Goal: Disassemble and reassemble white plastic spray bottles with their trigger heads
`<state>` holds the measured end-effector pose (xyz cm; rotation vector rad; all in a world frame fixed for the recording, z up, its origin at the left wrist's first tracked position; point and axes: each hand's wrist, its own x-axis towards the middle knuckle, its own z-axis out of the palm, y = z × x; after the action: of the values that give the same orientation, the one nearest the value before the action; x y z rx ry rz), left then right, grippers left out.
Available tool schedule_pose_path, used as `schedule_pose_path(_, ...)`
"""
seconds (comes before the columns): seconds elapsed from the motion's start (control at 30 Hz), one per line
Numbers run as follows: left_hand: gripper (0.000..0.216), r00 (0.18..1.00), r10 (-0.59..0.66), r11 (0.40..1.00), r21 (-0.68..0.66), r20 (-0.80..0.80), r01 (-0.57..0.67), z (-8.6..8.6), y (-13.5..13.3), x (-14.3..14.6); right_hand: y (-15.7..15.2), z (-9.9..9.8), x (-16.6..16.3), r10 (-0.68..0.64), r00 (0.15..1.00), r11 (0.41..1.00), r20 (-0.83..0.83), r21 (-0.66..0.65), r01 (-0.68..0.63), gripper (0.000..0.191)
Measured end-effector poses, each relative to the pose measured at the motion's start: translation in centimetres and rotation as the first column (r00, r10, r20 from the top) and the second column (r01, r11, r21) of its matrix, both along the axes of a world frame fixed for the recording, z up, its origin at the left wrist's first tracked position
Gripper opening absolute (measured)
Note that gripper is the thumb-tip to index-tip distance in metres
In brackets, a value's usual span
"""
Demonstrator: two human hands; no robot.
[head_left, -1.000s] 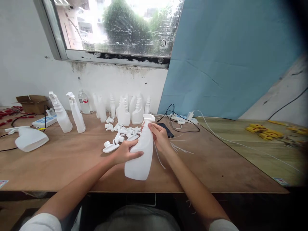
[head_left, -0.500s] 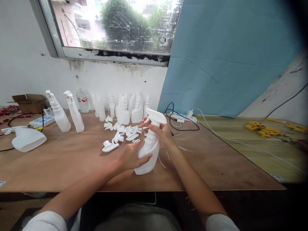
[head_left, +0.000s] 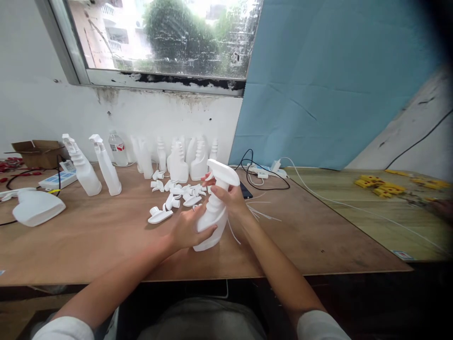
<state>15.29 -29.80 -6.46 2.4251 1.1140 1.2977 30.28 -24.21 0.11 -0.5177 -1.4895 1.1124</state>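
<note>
A white plastic spray bottle (head_left: 212,225) stands tilted near the front middle of the wooden table (head_left: 106,245). My left hand (head_left: 187,229) wraps round its lower body. My right hand (head_left: 228,198) grips its neck just under the white trigger spray head (head_left: 223,171), which sits on top of the bottle. Loose white trigger heads (head_left: 177,196) lie in a heap just behind my hands. Thin white dip tubes (head_left: 262,215) lie on the table to the right of my right wrist.
Several white bottles (head_left: 180,158) stand in a row along the wall, two with spray heads (head_left: 94,165) further left. A bottle lies on its side (head_left: 33,208) at far left. A power strip (head_left: 56,178), cardboard box (head_left: 38,151), phone (head_left: 245,190), cables (head_left: 262,177) and yellow parts (head_left: 380,186) are around.
The bottle went from lying tilted low in my hands to standing more upright, with the trigger head now on its top. My right hand stayed at the neck, my left slid lower.
</note>
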Motion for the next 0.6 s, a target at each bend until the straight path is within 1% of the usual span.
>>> schedule_pose_path(0.13,0.06,1.0,-0.014,0.999,0.03,0.02,0.013,-0.2,0.1,0.0,0.1,0.1,-0.1,-0.004,1.0,1.0,0.007,0.012,0.004,0.031)
schedule_pose_path(0.2,0.06,1.0,0.007,1.0,0.018,0.022,-0.007,-0.3,0.1,0.0,0.0,0.2,-0.2,0.026,0.999,0.999,0.023,0.028,-0.027,0.029)
schedule_pose_path(0.27,0.057,0.999,0.041,0.999,-0.009,0.027,-0.041,-0.3,0.1,0.0,-0.2,0.4,-0.3,0.011,1.0,0.999,-0.012,0.038,-0.011,0.028)
schedule_pose_path(0.3,0.055,0.998,0.059,0.998,-0.024,0.033,-0.059,-0.3,0.1,0.0,-0.4,0.6,-0.4,-0.018,0.999,0.999,-0.047,0.043,0.02,0.032)
schedule_pose_path(0.37,0.052,0.996,0.081,0.996,-0.049,0.046,-0.079,-0.3,0.0,0.3,-0.8,1.0,-0.4,-0.081,0.993,0.995,-0.084,0.051,0.086,0.045)
schedule_pose_path(0.43,0.053,0.996,0.074,0.995,-0.072,0.051,-0.07,-0.3,-0.2,0.6,-1.3,1.7,-0.4,-0.092,0.996,0.994,-0.014,0.055,0.093,0.047)
schedule_pose_path(0.5,0.052,0.997,0.051,0.995,-0.083,0.05,-0.047,-0.3,-0.3,0.9,-1.8,2.6,-0.4,-0.081,0.993,0.996,0.083,0.033,0.078,0.038)
schedule_pose_path(0.57,0.048,0.998,0.025,0.996,-0.09,0.056,-0.02,-0.3,-0.3,1.0,-2.2,3.3,-0.3,-0.05,0.992,0.999,0.113,0.012,0.049,0.032)
schedule_pose_path(0.6,0.047,0.998,0.009,0.996,-0.093,0.059,-0.003,-0.3,-0.2,0.9,-2.3,3.5,-0.3,-0.009,0.994,1.0,0.112,-0.002,0.009,0.031)
